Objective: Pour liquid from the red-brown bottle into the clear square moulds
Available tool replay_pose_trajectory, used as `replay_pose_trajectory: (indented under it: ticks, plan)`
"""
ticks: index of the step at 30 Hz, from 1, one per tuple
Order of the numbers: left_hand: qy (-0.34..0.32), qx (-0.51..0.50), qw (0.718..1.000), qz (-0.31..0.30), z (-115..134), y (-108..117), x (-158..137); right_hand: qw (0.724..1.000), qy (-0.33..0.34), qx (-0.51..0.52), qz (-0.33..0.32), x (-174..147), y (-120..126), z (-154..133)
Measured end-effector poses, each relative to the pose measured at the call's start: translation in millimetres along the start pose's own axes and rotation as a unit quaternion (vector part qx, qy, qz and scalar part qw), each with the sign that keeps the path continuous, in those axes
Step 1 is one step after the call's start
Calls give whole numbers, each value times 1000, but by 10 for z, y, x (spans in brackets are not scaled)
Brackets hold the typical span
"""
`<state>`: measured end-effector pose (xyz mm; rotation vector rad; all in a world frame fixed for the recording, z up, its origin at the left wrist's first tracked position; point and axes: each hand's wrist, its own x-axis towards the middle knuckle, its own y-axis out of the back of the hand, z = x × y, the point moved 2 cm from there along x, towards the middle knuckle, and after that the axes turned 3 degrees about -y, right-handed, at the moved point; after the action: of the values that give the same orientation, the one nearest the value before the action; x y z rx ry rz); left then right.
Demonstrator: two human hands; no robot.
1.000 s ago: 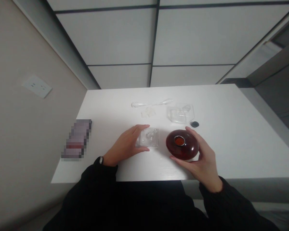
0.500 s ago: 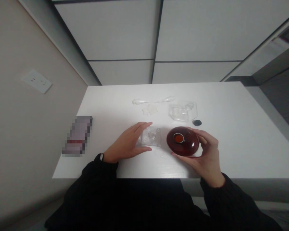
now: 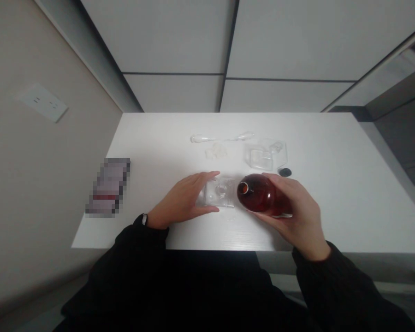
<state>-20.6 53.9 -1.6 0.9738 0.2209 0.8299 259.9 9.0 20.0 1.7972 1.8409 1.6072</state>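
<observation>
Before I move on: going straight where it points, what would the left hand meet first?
Most likely the clear square container, directly before the palm of the left hand; whether they touch is unclear.

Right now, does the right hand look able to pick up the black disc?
Probably not: the right hand holds the tilted dark red bottle, though the black disc lies uncovered just beyond it.

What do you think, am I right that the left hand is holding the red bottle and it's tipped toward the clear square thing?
Wrong hand: the head view shows the right hand holding the red bottle. It is tipped toward the clear square thing, as you said.
</observation>
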Motion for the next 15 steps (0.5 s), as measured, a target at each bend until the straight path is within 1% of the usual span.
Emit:
replay_pose_trajectory:
  ticks: [6,15]
  plan:
    - [0,-6,1000,2,16,-7,8,999,12,-26,-25,62,9,-41]
    - [16,-13,1000,-5,24,-12,16,997,40,-57,-36,133,38,-66]
